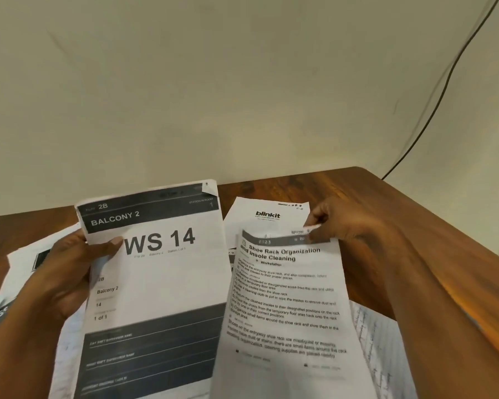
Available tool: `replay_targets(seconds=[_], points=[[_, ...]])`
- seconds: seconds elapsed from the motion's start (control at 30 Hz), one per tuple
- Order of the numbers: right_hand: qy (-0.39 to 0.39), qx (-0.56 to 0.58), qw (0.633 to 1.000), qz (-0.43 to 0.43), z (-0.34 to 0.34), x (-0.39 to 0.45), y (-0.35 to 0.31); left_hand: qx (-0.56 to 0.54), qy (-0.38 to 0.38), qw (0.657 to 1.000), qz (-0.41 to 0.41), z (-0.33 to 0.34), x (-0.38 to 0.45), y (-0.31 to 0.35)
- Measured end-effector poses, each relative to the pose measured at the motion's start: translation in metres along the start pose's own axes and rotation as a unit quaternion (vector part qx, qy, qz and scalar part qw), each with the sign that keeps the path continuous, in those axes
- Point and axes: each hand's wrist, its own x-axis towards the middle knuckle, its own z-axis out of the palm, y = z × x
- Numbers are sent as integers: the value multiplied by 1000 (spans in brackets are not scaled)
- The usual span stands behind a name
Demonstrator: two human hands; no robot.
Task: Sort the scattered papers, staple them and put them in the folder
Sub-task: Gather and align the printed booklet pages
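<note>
A flat white "WS 14" sheet (156,272), long axis upright with a curled top corner, is gripped at centre left by the left hand (69,272). The limp "Shoe Rack" sheet (285,306) is pinched at its top by the right hand (337,223) at centre right. Loose papers (267,214) are spread over a dark wooden table (386,214).

head cam | worn high, faces forward-down | close over table (386,203) edge | wall (242,82) beyond, seemingly near | single view
</note>
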Motion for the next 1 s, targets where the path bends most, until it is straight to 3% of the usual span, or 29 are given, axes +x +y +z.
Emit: replay_targets(seconds=[0.17,0.4,0.77,1.0], points=[[118,195,973,-26,9,2,-8,-61,-7,998,18,-3,-7,10],[172,341,921,-74,19,8,-18,-112,-22,993,-5,-2,-8,12],[195,418,875,-143,28,5,-55,-26,-26,999,14,46,0,-15],[170,468,856,-140,47,2,-79,3,-21,999,38,72,-8,-22]])
